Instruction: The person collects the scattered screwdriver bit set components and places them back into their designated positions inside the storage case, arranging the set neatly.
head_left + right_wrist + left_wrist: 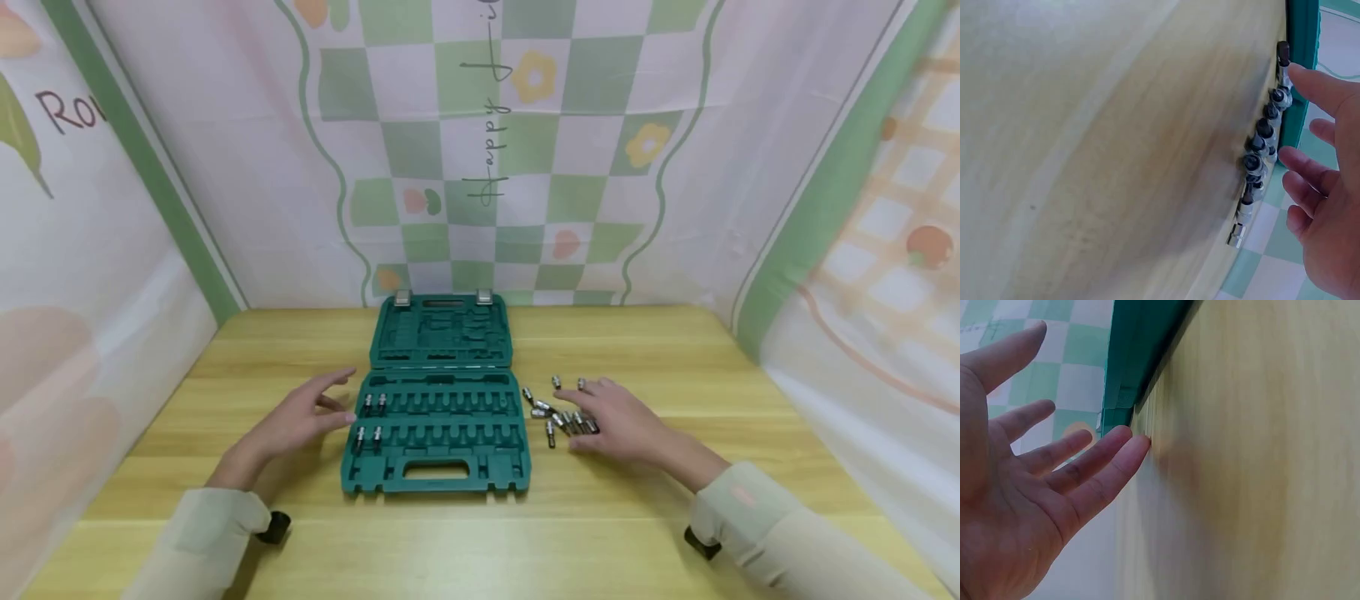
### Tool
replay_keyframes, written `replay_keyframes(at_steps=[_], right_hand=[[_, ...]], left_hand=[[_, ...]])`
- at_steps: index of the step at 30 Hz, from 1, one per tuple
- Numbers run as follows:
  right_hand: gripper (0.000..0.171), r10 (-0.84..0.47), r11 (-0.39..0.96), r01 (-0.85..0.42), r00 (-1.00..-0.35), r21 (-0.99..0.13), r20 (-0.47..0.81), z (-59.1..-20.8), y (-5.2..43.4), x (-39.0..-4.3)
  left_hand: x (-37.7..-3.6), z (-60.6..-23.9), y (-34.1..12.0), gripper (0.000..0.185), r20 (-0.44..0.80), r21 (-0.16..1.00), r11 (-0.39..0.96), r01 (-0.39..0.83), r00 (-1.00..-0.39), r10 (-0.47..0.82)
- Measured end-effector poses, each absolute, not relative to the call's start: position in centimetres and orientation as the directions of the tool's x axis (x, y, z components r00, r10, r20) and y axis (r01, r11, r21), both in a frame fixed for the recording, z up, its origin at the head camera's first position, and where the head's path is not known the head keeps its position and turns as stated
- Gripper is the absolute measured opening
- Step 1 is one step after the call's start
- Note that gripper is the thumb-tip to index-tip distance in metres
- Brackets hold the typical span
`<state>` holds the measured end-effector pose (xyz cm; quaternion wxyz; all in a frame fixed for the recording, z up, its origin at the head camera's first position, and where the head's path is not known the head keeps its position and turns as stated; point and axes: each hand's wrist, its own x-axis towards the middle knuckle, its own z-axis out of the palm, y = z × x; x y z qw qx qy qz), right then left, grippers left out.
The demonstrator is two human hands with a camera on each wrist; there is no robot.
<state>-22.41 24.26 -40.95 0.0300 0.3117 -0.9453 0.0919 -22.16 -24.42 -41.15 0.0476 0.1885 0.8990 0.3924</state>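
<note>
Bare tabletop (645, 342) lies open on both sides of the green case (438, 433), which sits mid-table, lid flat (four bits seated at its left end). The left hand (300, 421) rests spread at the case's left edge, holding nothing. The right hand (622, 425), fingers straight, touches the loose silver bits (558, 412) just right of the case.

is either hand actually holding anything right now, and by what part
Nothing is held. The left hand lies open beside the green case, fingers straight. The right hand hovers spread over the loose bits, gripping none.
</note>
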Motion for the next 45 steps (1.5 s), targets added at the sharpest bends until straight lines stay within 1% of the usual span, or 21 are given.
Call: replay_keyframes(at_steps=[6, 11, 14, 19, 27, 33, 39, 45], right_hand=[[0.071, -0.571, 0.789, -0.57, -0.818, -0.231, 0.068, -40.7, 24.9, -22.8], [0.059, -0.543, 0.776, -0.517, -0.839, -0.361, 0.034, -40.3, 25.6, -23.4], [0.052, -0.539, 0.763, -0.498, -0.842, -0.412, 0.02, -40.2, 26.0, -23.7], [0.048, -0.53, 0.759, -0.479, -0.848, -0.442, 0.009, -40.3, 26.5, -23.9], [0.044, -0.513, 0.737, -0.422, -0.858, -0.527, -0.03, -40.5, 26.8, -23.8], [0.04, -0.509, 0.722, -0.401, -0.86, -0.564, -0.04, -40.7, 27.4, -23.9], [0.033, -0.52, 0.713, -0.398, -0.853, -0.578, -0.054, -40.4, 27.7, -23.8], [0.034, -0.553, 0.688, -0.409, -0.831, -0.599, -0.068, -40.6, 28.2, -23.9]], left_hand=[[-22.2, -41.2, -24.2, 0.068, 0.031, 0.806, 0.546, 0.23, -0.937, 0.348], [-22.5, -41.3, -24.1, 0.066, 0.002, 0.846, 0.504, 0.171, -0.948, 0.318], [-22.7, -41.5, -24.1, 0.064, -0.009, 0.866, 0.477, 0.148, -0.95, 0.311], [-23.3, -42.2, -24.3, 0.064, -0.014, 0.894, 0.429, 0.131, -0.948, 0.318], [-23.8, -42.8, -24.5, 0.062, -0.028, 0.924, 0.368, 0.104, -0.941, 0.338], [-24.0, -43.3, -24.7, 0.062, -0.037, 0.947, 0.314, 0.074, -0.942, 0.334], [-23.9, -43.6, -24.8, 0.062, -0.036, 0.961, 0.27, 0.053, -0.949, 0.314], [-24.1, -43.9, -24.7, 0.062, -0.053, 0.972, 0.234, 0.026, -0.944, 0.325]])
